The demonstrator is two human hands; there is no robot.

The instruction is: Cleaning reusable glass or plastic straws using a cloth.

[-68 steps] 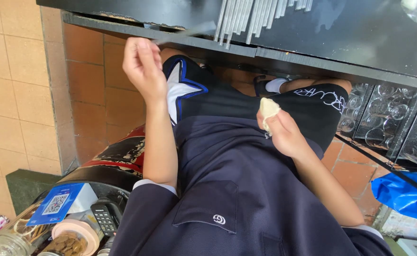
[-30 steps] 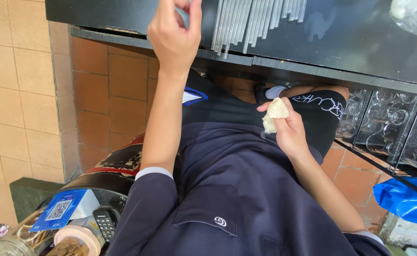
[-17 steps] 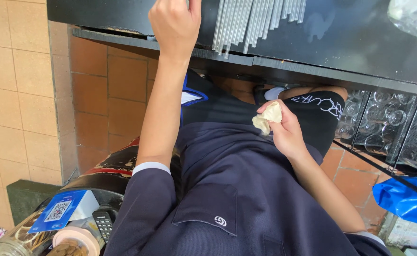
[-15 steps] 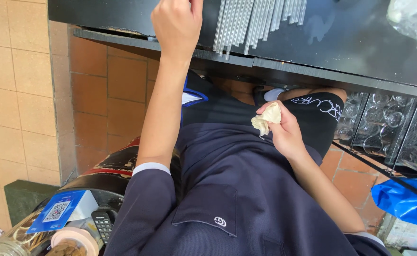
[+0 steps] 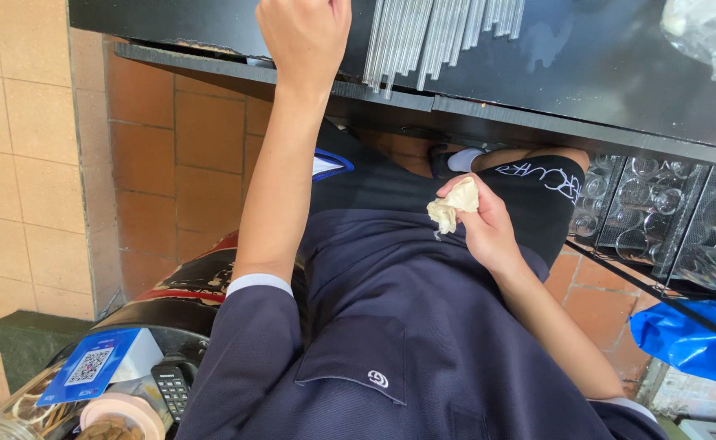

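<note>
**Two hands, one cloth: rag held below the counter edge**

Two bare hands are seen at a black counter (image 5: 586,73). The left hand (image 5: 305,33) is raised at 12 o'clock, curled into a loose fist on the countertop; nothing can be seen gripped in it. The right hand (image 5: 484,224) is held lower, at 3 o'clock, its fingers closed around a crumpled cream cloth (image 5: 454,205), bunched with no clear long axis. Clear straws (image 5: 431,37) are laid between the hands, running toward 12. Racked glasses (image 5: 667,212) are stored under the counter edge, at 3 o'clock.
</note>
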